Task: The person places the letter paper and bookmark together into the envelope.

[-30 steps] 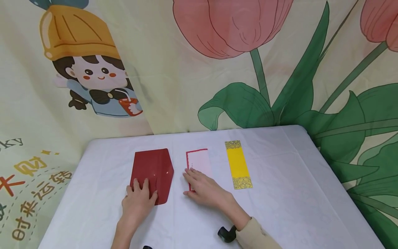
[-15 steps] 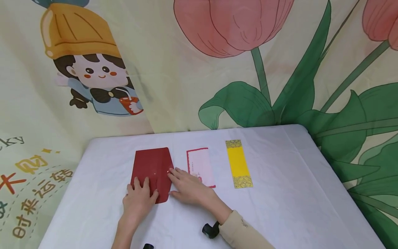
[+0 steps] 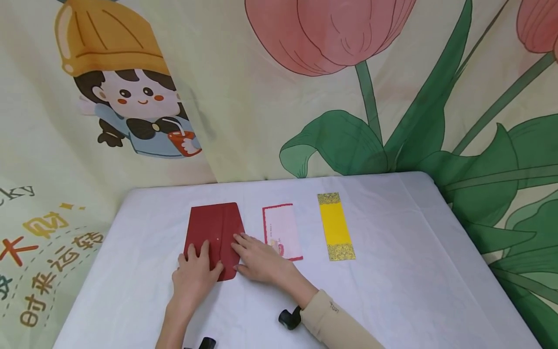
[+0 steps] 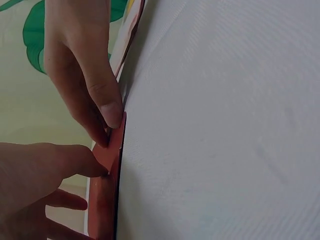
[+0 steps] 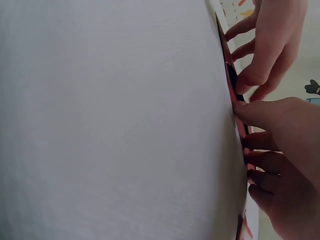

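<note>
A dark red envelope (image 3: 202,220) lies flat on the white table, a pointed flap on its right side and a small shiny dot near its middle. My left hand (image 3: 193,278) rests on its lower left part with the fingers spread. At the flap's right edge, the extended fingers of my right hand (image 3: 257,259) touch the red surface, the thumb near the lower corner. From the right wrist view, the fingertips of the right hand (image 5: 290,145) line the envelope's edge (image 5: 241,127), where a dark gap shows between layers.
Right of the envelope is a pale pink card (image 3: 283,228) with a red border, partly covered by the right hand. Farther right lies a yellow strip (image 3: 335,223) with patterned gold ends. A black wrist device (image 3: 289,319) sits by the right sleeve (image 3: 331,315). A printed curtain hangs behind.
My right hand has moved left from the pink card onto the envelope's flap, uncovering more of the card. The left hand stays on the envelope. The head view has tilted slightly.
</note>
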A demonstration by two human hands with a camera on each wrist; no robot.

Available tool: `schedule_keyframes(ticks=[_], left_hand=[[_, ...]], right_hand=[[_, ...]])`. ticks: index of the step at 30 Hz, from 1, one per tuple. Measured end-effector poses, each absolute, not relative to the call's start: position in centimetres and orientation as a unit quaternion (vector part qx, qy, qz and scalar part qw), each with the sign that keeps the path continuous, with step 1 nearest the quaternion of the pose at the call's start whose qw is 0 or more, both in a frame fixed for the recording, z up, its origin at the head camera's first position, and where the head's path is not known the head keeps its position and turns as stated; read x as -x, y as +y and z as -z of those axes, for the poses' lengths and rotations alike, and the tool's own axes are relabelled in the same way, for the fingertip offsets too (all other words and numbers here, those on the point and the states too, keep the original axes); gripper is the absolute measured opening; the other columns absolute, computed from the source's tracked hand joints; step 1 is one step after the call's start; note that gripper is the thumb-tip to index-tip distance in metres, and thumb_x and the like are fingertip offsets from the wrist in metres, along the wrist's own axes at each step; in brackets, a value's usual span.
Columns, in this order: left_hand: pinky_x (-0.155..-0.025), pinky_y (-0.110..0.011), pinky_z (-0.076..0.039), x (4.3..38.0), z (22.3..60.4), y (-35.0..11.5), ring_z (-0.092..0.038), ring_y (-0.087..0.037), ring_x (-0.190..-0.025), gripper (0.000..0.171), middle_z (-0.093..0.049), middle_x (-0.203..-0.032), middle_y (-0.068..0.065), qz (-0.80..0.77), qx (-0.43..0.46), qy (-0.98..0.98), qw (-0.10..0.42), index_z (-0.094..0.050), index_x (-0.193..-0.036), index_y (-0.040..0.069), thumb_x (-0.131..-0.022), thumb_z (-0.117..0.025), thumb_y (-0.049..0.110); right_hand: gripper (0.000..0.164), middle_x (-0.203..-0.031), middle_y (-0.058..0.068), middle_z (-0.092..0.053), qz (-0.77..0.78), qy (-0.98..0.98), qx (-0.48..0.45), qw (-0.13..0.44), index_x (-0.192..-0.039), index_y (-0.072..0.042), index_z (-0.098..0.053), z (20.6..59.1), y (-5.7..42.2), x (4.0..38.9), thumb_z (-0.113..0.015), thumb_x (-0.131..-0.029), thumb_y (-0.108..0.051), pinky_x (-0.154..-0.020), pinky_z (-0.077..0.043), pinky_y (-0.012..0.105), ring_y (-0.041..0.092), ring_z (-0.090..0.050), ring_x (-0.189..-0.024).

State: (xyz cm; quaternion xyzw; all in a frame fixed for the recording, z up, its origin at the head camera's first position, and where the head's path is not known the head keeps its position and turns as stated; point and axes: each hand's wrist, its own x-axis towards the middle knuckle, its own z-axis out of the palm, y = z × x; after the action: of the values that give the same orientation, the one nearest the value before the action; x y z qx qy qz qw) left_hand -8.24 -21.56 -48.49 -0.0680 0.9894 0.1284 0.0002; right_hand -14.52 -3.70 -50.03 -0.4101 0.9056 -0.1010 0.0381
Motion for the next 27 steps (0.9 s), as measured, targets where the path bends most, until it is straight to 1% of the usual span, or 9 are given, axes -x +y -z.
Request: schedule_keyframes(ticks=[3, 6, 8, 12, 16, 19, 22, 25, 27], left_hand=[[-0.083, -0.073, -0.054, 8.2, 48.4, -21.6, -0.044, -0.065, -0.122, 0.074, -0.039, -0.142, -0.045, -0.135, 0.064, 0.989, 0.002, -0.042, -0.151, -0.001, -0.09, -0.073, 0.026], [-0.084, -0.073, -0.053, 8.1, 48.4, -21.6, -0.042, -0.067, -0.122, 0.066, -0.038, -0.142, -0.045, -0.139, 0.053, 0.989, 0.005, -0.044, -0.151, 0.007, -0.093, -0.069, 0.024], [-0.085, -0.074, -0.052, 8.1, 48.4, -21.5, -0.041, -0.068, -0.121, 0.056, -0.037, -0.142, -0.046, -0.14, 0.047, 0.989, 0.011, -0.048, -0.148, 0.011, -0.096, -0.065, 0.023], [-0.089, -0.078, -0.047, 8.0, 48.3, -21.4, -0.038, -0.071, -0.122, 0.041, -0.034, -0.143, -0.047, -0.141, 0.047, 0.989, 0.029, -0.055, -0.14, 0.014, -0.1, -0.059, 0.021], [-0.09, -0.078, -0.046, 8.1, 48.3, -21.5, -0.036, -0.074, -0.124, 0.036, -0.032, -0.144, -0.048, -0.133, 0.044, 0.989, 0.036, -0.058, -0.137, 0.014, -0.101, -0.059, 0.021], [-0.091, -0.078, -0.046, 8.0, 48.4, -22.0, -0.035, -0.073, -0.124, 0.037, -0.031, -0.146, -0.046, -0.137, 0.027, 0.989, 0.038, -0.058, -0.136, 0.015, -0.1, -0.063, 0.024], [-0.096, -0.079, -0.041, 8.0, 48.4, -22.9, -0.031, -0.069, -0.128, 0.042, -0.029, -0.149, -0.043, -0.154, -0.005, 0.987, 0.044, -0.058, -0.136, 0.017, -0.098, -0.069, 0.031], [-0.1, -0.081, -0.036, 8.1, 48.3, -24.0, -0.026, -0.068, -0.135, 0.053, -0.027, -0.153, -0.042, -0.177, -0.032, 0.982, 0.061, -0.057, -0.137, 0.021, -0.092, -0.076, 0.041], [-0.098, -0.081, -0.038, 8.3, 48.1, -24.6, -0.025, -0.067, -0.137, 0.062, -0.026, -0.154, -0.041, -0.188, -0.046, 0.978, 0.074, -0.056, -0.138, 0.023, -0.086, -0.081, 0.045]], right_hand=[[0.062, -0.162, 0.009, -0.044, 0.106, 0.906, 0.409, 0.031, -0.151, -0.01, -0.051, 50.2, -3.8, 14.5, -0.066, -0.1, -0.041, -0.117, -0.04, 0.031, 0.026, -0.039, -0.152], [0.059, -0.16, 0.011, -0.046, 0.109, 0.906, 0.408, 0.021, -0.149, -0.009, -0.053, 50.4, -3.9, 14.4, -0.065, -0.101, -0.04, -0.117, -0.04, 0.03, 0.026, -0.041, -0.151], [0.058, -0.16, 0.011, -0.046, 0.112, 0.905, 0.409, 0.018, -0.148, -0.008, -0.054, 50.5, -3.9, 14.5, -0.065, -0.101, -0.04, -0.117, -0.04, 0.03, 0.027, -0.041, -0.15], [0.058, -0.16, 0.011, -0.046, 0.121, 0.902, 0.414, 0.019, -0.148, -0.007, -0.054, 50.6, -3.8, 14.6, -0.065, -0.101, -0.039, -0.118, -0.039, 0.03, 0.027, -0.041, -0.151], [0.058, -0.16, 0.011, -0.045, 0.127, 0.901, 0.414, 0.024, -0.149, -0.007, -0.054, 50.6, -3.9, 14.6, -0.065, -0.101, -0.039, -0.119, -0.037, 0.031, 0.027, -0.04, -0.151], [0.058, -0.16, 0.011, -0.045, 0.127, 0.902, 0.413, 0.025, -0.149, -0.007, -0.054, 50.7, -3.9, 14.7, -0.065, -0.101, -0.04, -0.119, -0.037, 0.031, 0.026, -0.04, -0.152], [0.058, -0.16, 0.011, -0.045, 0.126, 0.902, 0.412, 0.024, -0.149, -0.007, -0.053, 50.7, -3.9, 14.7, -0.064, -0.101, -0.039, -0.12, -0.037, 0.031, 0.026, -0.039, -0.152], [0.058, -0.16, 0.011, -0.045, 0.128, 0.903, 0.41, 0.026, -0.149, -0.007, -0.053, 50.8, -3.9, 14.7, -0.065, -0.101, -0.039, -0.12, -0.036, 0.031, 0.027, -0.039, -0.152], [0.059, -0.161, 0.011, -0.044, 0.133, 0.903, 0.408, 0.03, -0.149, -0.007, -0.053, 50.8, -3.9, 14.7, -0.065, -0.101, -0.039, -0.12, -0.037, 0.032, 0.027, -0.038, -0.152]])
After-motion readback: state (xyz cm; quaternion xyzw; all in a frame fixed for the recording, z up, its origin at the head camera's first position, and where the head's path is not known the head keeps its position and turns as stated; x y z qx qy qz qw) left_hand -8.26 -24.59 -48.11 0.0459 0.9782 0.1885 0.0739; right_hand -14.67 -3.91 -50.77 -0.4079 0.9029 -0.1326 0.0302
